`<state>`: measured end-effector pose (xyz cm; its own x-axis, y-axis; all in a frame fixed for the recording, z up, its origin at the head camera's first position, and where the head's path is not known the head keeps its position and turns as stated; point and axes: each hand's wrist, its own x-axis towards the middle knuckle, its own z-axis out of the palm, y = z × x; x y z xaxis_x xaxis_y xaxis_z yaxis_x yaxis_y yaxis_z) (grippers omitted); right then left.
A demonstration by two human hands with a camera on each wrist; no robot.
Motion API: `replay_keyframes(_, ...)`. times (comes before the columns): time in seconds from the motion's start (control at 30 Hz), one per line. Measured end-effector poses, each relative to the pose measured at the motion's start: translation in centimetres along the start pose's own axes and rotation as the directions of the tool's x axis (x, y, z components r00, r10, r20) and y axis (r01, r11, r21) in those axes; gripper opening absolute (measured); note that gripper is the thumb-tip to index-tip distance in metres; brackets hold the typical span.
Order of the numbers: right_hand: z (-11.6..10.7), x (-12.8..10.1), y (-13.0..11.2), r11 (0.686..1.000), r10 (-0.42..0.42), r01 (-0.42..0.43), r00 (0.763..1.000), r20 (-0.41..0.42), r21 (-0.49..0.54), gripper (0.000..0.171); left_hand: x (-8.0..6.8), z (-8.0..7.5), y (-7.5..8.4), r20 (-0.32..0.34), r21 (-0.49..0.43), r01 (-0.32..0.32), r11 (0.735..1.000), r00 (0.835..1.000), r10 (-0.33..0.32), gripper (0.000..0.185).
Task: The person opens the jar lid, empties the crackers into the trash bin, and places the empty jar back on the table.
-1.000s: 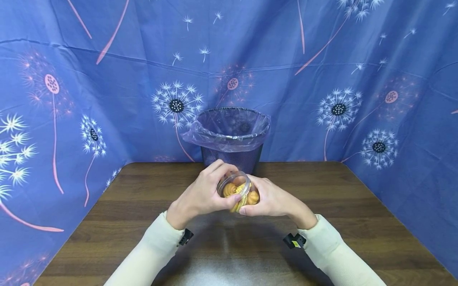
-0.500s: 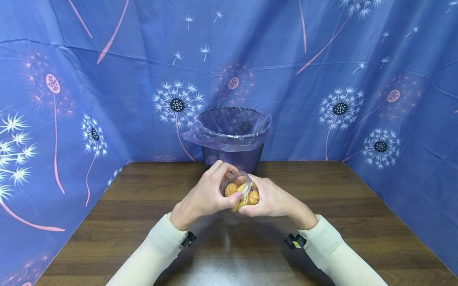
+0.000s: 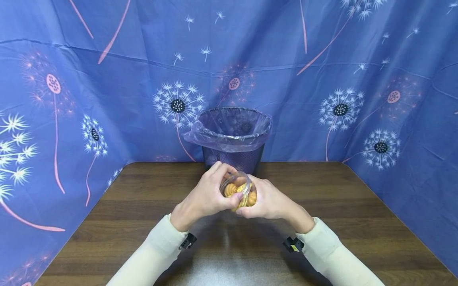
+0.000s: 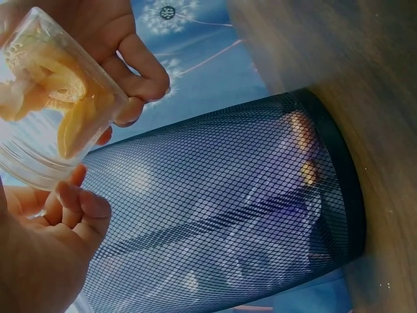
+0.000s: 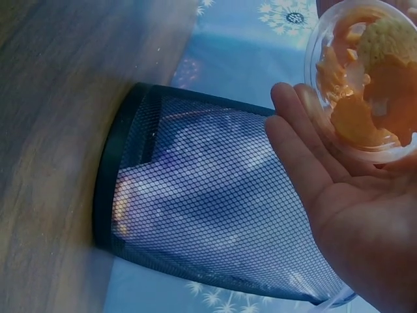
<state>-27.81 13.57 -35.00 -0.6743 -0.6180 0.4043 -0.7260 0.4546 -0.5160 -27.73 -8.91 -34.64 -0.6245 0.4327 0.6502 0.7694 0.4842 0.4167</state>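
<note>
Both hands hold a clear plastic jar (image 3: pixel 247 186) of orange-yellow swirled cookies (image 3: pixel 230 190), tilted with its round mouth toward the upper left. My left hand (image 3: pixel 207 193) grips it around the mouth end, thumb across the near side. The right hand (image 3: pixel 274 201) holds the base end from the right. In the left wrist view, the cookies (image 4: pixel 75 124) show through the jar's wall. Seen from the right wrist, the jar's flat base (image 5: pixel 365 153) faces the camera, with the right hand's fingers beneath it. No lid shows on the mouth.
Just behind the hands stands a black mesh waste bin (image 3: pixel 232 158) lined with a translucent purple bag (image 3: pixel 229 143). Through its mesh, small orange patches (image 4: pixel 301 134) show near the bottom. A blue dandelion-print cloth (image 3: pixel 143 79) hangs around the brown wooden table (image 3: pixel 150 178).
The right hand and forearm have shifted very slightly to the left. The jar has moved a little right since the first frame; both hands still hold it.
</note>
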Motion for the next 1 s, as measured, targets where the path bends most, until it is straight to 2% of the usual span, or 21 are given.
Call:
replay_keyframes(0.4,1.1,-0.1,-0.3,0.999,0.038,-0.039,0.998,-0.059,-0.019,0.069,-0.3,0.1,-0.1,-0.004,0.028,0.025,0.999,1.000,-0.025,0.051)
replay_keyframes(0.53,1.5,0.1,-0.5,0.992,0.074,-0.086,0.989,-0.128,-0.092,0.075,-0.3,0.4,-0.1,-0.025,0.080,0.092,0.993,0.996,-0.090,0.048)
replay_keyframes(0.7,2.0,0.4,-0.3,0.979,0.083,-0.117,0.977,-0.194,-0.170,0.080,-0.2,1.0,-0.1,-0.040,0.118,0.191,0.974,0.981,-0.188,0.047)
replay_keyframes(0.87,2.0,0.5,0.0,0.979,0.066,-0.102,0.978,-0.198,-0.175,0.080,-0.3,0.9,-0.1,-0.034,0.107,0.225,0.968,0.974,-0.223,0.049)
replay_keyframes(1.0,1.7,0.5,-0.1,0.981,0.090,-0.119,0.979,-0.183,-0.154,0.077,-0.2,0.5,0.0,-0.012,0.087,0.229,0.970,0.973,-0.229,0.050)
